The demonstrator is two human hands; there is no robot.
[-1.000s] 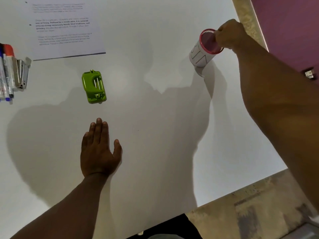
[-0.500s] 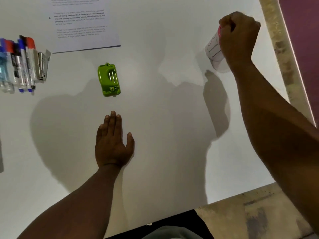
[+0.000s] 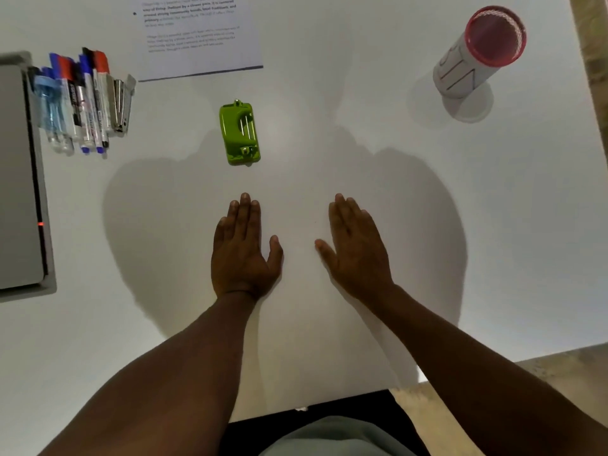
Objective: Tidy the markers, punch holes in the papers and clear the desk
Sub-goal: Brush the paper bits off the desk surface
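1. White desk (image 3: 329, 110) under overhead light, tan floor past its right and near edges
2. Left hand (image 3: 241, 248) flat on desk, palm down, fingers straight and together, grasping nothing
3. Right hand (image 3: 355, 248) flat beside it, palm down, fingers straight, likewise released
4. Green punch (image 3: 240, 133) lying just beyond left fingertips, apart from them
5. Markers (image 3: 87, 100) in a row at far left, red, blue and black caps, a clear bottle (image 3: 51, 106) on one side and a metal stapler (image 3: 121, 105) on the other
6. Printed paper (image 3: 197, 37) at top, between markers and cup
7. White cup (image 3: 473, 60) with red mesh rim upright at far right, well apart from both hands
8. Grey laptop (image 3: 16, 179) at left edge, touching marker row
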